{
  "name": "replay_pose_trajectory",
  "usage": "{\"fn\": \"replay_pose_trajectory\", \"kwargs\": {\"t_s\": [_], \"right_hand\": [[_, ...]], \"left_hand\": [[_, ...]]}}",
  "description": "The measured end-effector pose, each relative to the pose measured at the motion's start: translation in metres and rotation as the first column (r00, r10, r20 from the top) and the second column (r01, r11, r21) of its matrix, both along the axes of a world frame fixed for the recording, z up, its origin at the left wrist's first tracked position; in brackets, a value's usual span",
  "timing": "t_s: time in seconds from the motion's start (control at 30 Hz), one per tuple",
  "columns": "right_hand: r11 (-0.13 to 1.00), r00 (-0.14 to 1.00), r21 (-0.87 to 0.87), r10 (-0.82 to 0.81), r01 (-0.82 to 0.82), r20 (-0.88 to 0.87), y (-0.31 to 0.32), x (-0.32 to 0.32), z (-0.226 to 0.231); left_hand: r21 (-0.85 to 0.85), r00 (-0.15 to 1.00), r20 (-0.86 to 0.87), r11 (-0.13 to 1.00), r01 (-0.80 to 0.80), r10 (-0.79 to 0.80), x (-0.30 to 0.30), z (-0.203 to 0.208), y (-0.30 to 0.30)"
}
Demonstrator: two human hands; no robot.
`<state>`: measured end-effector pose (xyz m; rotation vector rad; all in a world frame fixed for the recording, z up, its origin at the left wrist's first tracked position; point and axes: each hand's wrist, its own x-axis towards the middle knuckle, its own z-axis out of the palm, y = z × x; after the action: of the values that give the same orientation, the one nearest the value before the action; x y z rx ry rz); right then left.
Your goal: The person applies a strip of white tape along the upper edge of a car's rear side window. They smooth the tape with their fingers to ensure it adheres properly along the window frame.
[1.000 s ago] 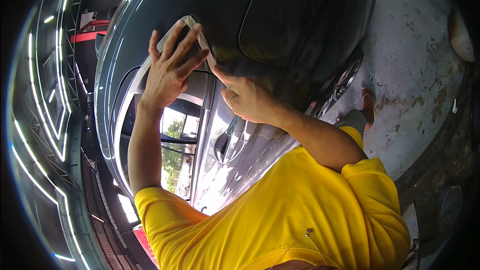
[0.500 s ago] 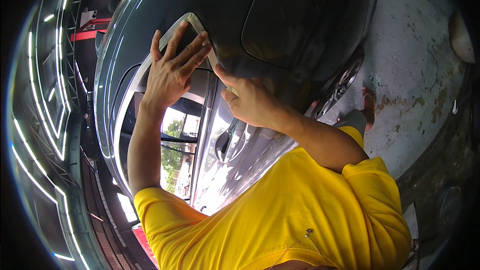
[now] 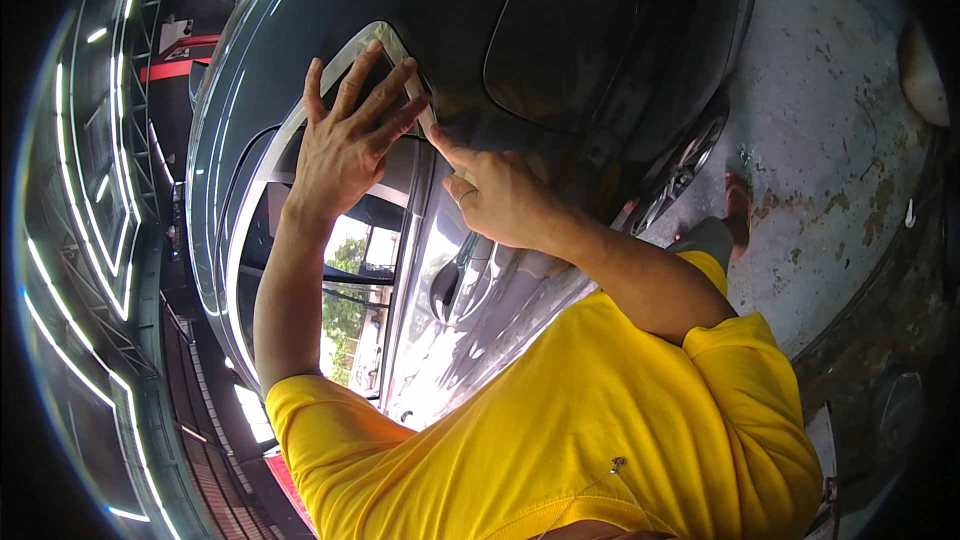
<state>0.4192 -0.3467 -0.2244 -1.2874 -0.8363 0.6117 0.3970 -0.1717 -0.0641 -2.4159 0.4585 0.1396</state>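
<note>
A dark, glossy car [image 3: 440,0] stands in front of me, its side window [image 3: 350,290] below my forearms. A pale strip that looks like masking tape [image 3: 385,38] follows the pointed rear corner of the window frame. My left hand [image 3: 350,145] lies over this corner with its fingers spread, fingertips on the glass and against the strip. Beside it, the index finger of my right hand [image 3: 500,195] stretches out and presses the lower run of the strip. That hand's other fingers are curled in, and whatever they may hold is hidden.
A fuel flap [image 3: 560,45] is set in the panel right of the window corner. Below my right hand sits a door handle [image 3: 447,290]. The car's rear wheel [image 3: 685,170] stands on a worn grey floor [image 3: 830,140]. Light strips [image 3: 95,200] line the ceiling at left.
My left hand has shifted slightly, its lower fingers reaching a little further right along the strip. My right hand has moved up very slightly. The car stays where it was.
</note>
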Motion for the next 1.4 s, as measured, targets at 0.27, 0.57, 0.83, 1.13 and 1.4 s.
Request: {"fn": "replay_pose_trajectory", "kwargs": {"t_s": [0.27, 0.57, 0.83, 1.13, 1.4], "right_hand": [[0.998, 0.998, -0.019, -0.056, 0.057, 0.026, 0.003, -0.001, -0.001], [1.000, 1.000, -0.015, -0.008, 0.008, -0.019, 0.003, 0.003, -0.001], [0.998, 0.996, 0.060, -0.031, 0.036, -0.082, 0.000, -0.010, -0.002], [0.980, 0.938, 0.185, -0.011, 0.080, -0.347, -0.004, -0.031, -0.018], [0.979, 0.953, 0.161, -0.075, 0.126, -0.295, -0.008, -0.057, -0.028]], "left_hand": [[0.027, 1.000, 0.001, 1.000, -0.003, 0.003, -0.003, -0.002, 0.003], [0.070, 1.000, -0.003, 0.997, -0.014, 0.015, -0.010, -0.009, -0.006], [0.089, 1.000, 0.014, 0.996, -0.003, 0.002, -0.019, -0.014, -0.005], [0.144, 1.000, 0.004, 0.990, -0.008, 0.008, -0.019, -0.016, -0.011], [0.119, 1.000, -0.001, 0.992, -0.029, 0.030, -0.025, -0.016, -0.007]]}}
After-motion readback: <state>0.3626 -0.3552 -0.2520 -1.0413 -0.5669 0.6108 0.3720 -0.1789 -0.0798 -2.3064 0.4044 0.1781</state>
